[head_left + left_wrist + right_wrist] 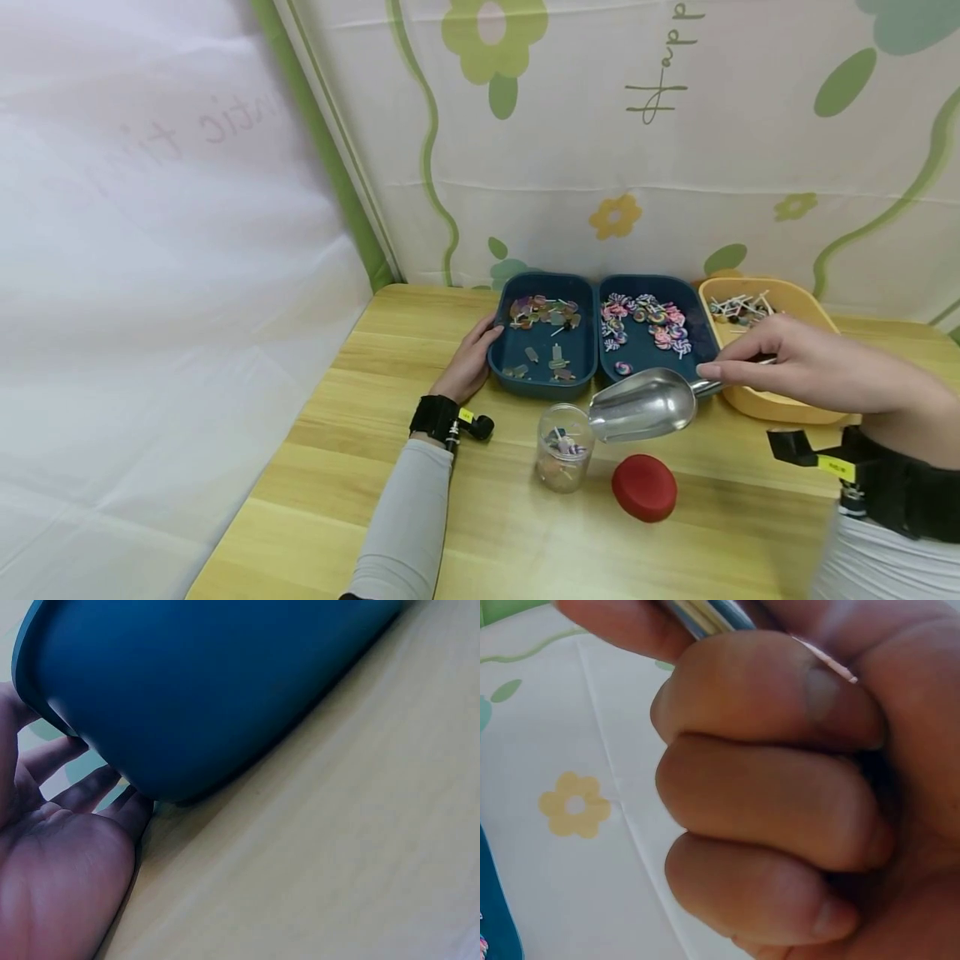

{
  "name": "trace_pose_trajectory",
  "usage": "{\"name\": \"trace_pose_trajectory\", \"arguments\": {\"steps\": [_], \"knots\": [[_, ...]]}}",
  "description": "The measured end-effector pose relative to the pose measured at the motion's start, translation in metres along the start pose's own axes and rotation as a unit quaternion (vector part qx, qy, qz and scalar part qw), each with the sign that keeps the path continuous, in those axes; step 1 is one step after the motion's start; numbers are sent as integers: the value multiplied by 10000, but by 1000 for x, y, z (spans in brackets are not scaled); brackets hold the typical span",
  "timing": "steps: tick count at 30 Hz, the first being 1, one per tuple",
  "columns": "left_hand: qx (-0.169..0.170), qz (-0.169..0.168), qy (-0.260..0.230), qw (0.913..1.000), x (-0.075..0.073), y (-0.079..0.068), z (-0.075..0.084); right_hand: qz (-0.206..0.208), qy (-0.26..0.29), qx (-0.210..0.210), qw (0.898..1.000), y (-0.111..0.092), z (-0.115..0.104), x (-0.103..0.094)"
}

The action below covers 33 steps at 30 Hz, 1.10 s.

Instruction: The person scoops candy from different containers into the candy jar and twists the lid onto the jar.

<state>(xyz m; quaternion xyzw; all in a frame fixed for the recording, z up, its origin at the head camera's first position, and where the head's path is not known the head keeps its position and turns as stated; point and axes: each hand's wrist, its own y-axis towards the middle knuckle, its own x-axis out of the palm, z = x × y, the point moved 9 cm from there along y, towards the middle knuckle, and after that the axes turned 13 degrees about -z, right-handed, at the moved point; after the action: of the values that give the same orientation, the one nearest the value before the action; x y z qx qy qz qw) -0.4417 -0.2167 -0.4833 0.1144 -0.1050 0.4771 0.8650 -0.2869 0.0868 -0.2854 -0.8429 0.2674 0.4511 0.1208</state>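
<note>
Right hand (806, 362) is gripping scoop (647, 408) beside jar (550, 429).
Left hand (470, 362), fingers spread, is touching left blue tray (540, 387); jar is holding some candy (566, 446), lid (645, 488) lying off, more remaining in trays (645, 346).

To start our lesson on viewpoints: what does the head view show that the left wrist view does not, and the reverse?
Only the head view: the right hand, metal scoop, clear jar, red lid, middle blue bin and yellow bin.

Only the left wrist view: the palm of the left hand, facing the camera.

Both: that hand, the left blue bin it touches, the wooden table and part of the patterned backdrop.
</note>
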Motion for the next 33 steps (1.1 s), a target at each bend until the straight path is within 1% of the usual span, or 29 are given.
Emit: {"name": "trace_pose_trajectory", "arguments": {"steps": [3,7,10,12,14,16,18,21,22,23,25,27,31,33], "knots": [[21,-13,29,10000,1,1,1,6,28,-5,10000,-2,0,-1],[35,-49,55,10000,2,2,2,64,-65,5,10000,-7,2,-2],[26,-68,33,10000,2,2,2,232,-138,225,9994,-16,8,-6],[10,-70,28,10000,2,3,2,395,-142,652,9970,-24,17,-11],[10,-85,20,10000,2,3,2,543,-169,1157,9917,-35,28,-16],[8,-90,30,10000,2,3,2,621,-241,1744,9824,-45,42,-20],[21,-107,41,9999,2,2,2,622,-332,2303,9706,-54,57,-23],[35,-95,36,9999,1,1,1,582,-316,2855,9561,-59,80,-25],[45,-98,21,9999,1,0,1,551,-293,3016,9514,-60,89,-25],[52,-95,11,9999,1,0,1,492,-279,3108,9488,-58,95,-25],[42,-73,-10,10000,0,-1,1,343,-255,3209,9462,-54,105,-22],[37,-69,-16,10000,0,-1,1,125,-267,3261,9449,-46,111,-18],[-3,-22,7,10000,0,-1,1,-106,-357,3148,9484,-25,110,-7],[-23,5,17,10000,0,0,0,-149,-408,3086,9502,-11,109,0]]}}
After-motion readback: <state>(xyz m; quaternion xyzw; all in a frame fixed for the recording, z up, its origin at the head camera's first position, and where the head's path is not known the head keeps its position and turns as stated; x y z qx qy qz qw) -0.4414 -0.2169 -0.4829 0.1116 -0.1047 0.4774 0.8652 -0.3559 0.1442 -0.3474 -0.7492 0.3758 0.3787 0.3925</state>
